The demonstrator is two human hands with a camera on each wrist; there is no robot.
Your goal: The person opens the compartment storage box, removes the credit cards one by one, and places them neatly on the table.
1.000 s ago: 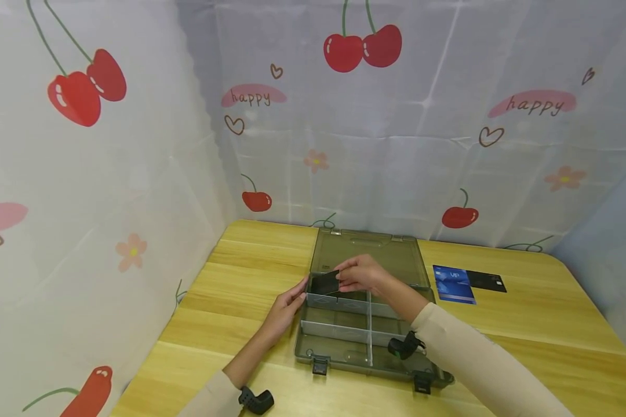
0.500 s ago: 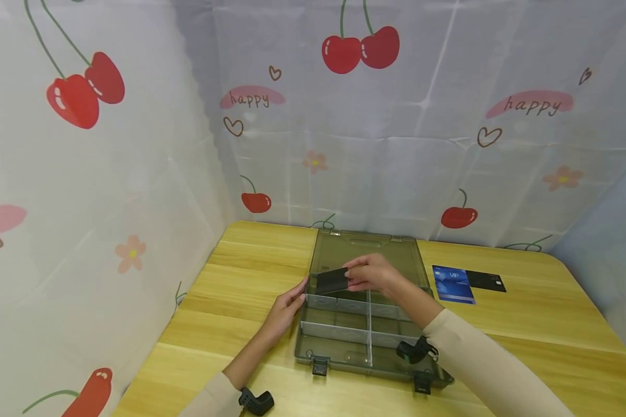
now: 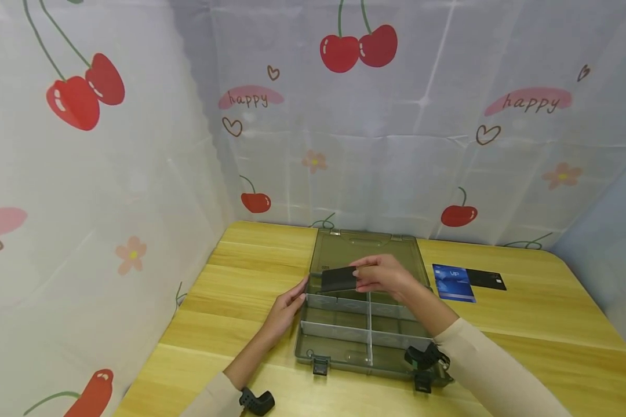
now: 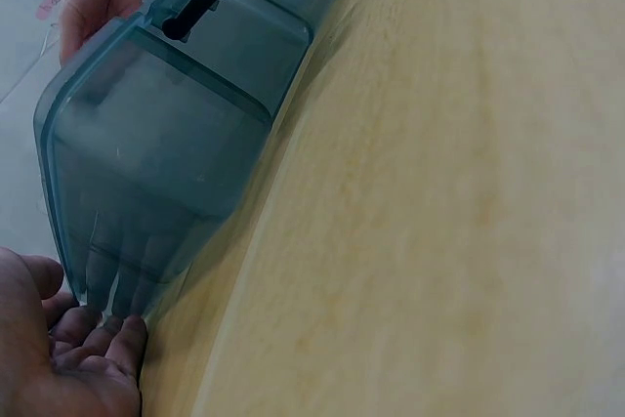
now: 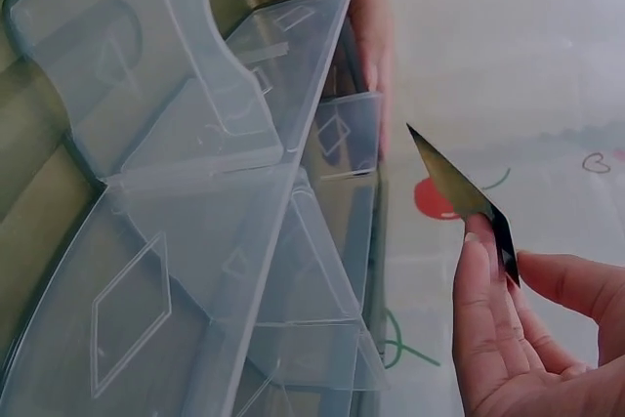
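Observation:
In the head view a clear grey-green plastic organizer box (image 3: pixel 339 348) lies on the table with its lid (image 3: pixel 365 246) folded back. My right hand (image 3: pixel 383 275) pinches a black card (image 3: pixel 339 279) by its right end, over the back left compartment. The right wrist view shows the same card (image 5: pixel 459 187) tilted, between thumb and fingertips, apart from the clear dividers (image 5: pixel 244 271). My left hand (image 3: pixel 284 307) rests against the box's left side near the back corner. In the left wrist view its fingers (image 4: pixel 103 339) touch the outside of the wall, fairly straight.
To the right of the box lie a blue VIP card (image 3: pixel 452 284) and another black card (image 3: pixel 485 280), partly overlapping. Two black latches (image 3: pixel 320 366) stick out at the box's front. A cherry-printed curtain (image 3: pixel 370 145) hangs behind the wooden table (image 3: pixel 542 324).
My right hand has moved to the right and drawn the black card along with it, away from the box's left wall. My left hand has stayed where it was.

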